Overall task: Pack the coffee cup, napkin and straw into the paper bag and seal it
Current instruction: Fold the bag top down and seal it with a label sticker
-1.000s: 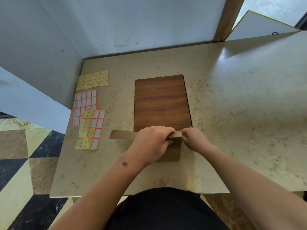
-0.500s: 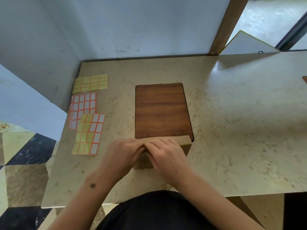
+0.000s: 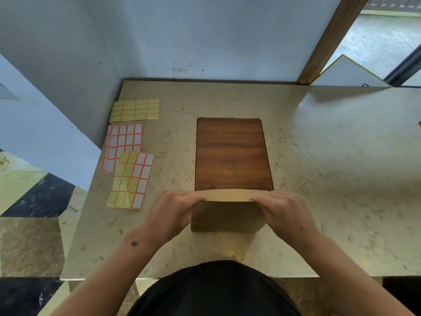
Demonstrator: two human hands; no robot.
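Item: brown paper bag [image 3: 227, 215], lower centre, standing on beige marble tabletop [image 3: 330, 167]. I am seeing left hand [image 3: 173, 210] and right hand [image 3: 282, 213] pinching its folded top; contents hidden, sealing pending, orange-bordered sticker sheets [image 3: 131, 179] untouched.

Single head-worn wide-angle view, looking steeply down and forward. Close over the beige marbled stone tabletop [image 3: 330, 156]; grey back wall [image 3: 205, 37] fills the frame's top.
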